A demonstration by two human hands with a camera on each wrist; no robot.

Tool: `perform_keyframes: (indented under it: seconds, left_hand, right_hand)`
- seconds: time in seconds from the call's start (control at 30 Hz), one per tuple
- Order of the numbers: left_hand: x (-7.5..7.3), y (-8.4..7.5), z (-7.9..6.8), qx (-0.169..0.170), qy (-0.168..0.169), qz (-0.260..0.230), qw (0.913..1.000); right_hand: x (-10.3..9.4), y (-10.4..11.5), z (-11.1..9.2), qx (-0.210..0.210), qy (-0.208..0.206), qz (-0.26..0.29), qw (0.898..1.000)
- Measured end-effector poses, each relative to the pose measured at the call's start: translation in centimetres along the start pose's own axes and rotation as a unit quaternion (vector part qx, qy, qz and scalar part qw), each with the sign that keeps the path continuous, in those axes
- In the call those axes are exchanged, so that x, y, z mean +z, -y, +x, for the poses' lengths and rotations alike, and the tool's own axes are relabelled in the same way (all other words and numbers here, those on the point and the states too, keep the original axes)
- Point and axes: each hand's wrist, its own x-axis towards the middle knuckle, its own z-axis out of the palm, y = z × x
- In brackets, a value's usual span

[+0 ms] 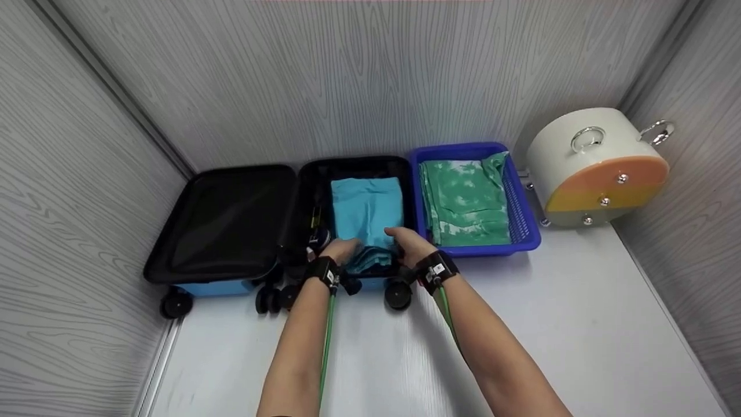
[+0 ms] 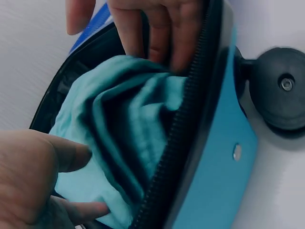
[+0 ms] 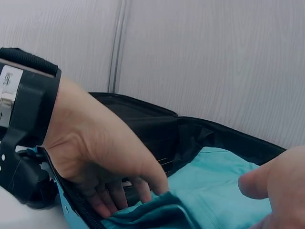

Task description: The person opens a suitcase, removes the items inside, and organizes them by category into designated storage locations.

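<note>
A folded turquoise garment (image 1: 368, 208) lies in the right half of an open suitcase (image 1: 307, 174), its near end bunched in layers against the zipped front edge. At its near left side is my left hand (image 1: 340, 251); in the right wrist view this hand (image 3: 105, 138) reaches down inside the rim with fingertips at the cloth. On the other side, my right hand (image 1: 412, 245) has its thumb raised, and its fingers (image 2: 159, 33) point down between the garment and the suitcase wall in the left wrist view. Neither hand is curled round the cloth.
A blue basket (image 1: 524, 231) with folded green tie-dye clothing (image 1: 466, 197) stands directly right of the suitcase. Further right is a white drum-shaped case (image 1: 579, 133) with a striped front. The black-lined suitcase half (image 1: 231, 220) lies to the left. Grey walls (image 1: 347, 75) enclose the back and sides.
</note>
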Motion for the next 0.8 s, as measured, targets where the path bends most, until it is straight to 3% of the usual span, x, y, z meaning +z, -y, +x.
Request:
perform_keyframes:
  seconds: [0.03,0.07,0.33,0.47,0.67,0.8]
  left_hand:
    - [0.2,0.1,0.6,0.0,-0.019,0.031,0.9993]
    - [0.3,0.1,0.7,0.015,-0.043,0.095,0.9945]
    - [0.3,0.1,1.1,0.009,-0.043,0.086,0.9953]
    - [0.0,0.2,1.1,0.01,-0.037,0.087,0.9955]
    - [-0.5,0.5,0.8,0.004,-0.046,0.035,0.9983]
    - [-0.8,0.9,0.7,0.03,-0.068,-0.005,0.9972]
  right_hand:
    - [0.0,0.0,0.0,-0.002,0.002,-0.004,1.0]
    - [-0.1,0.0,-0.1,-0.002,0.006,-0.003,1.0]
    - [-0.5,-0.3,-0.1,0.02,-0.017,0.047,0.999]
    - [-0.5,-0.3,-0.1,0.005,-0.029,0.042,0.999]
    - [-0.5,-0.3,0.0,-0.014,-0.038,0.047,0.998]
    - [-0.7,-0.4,0.1,-0.018,-0.03,0.041,0.999]
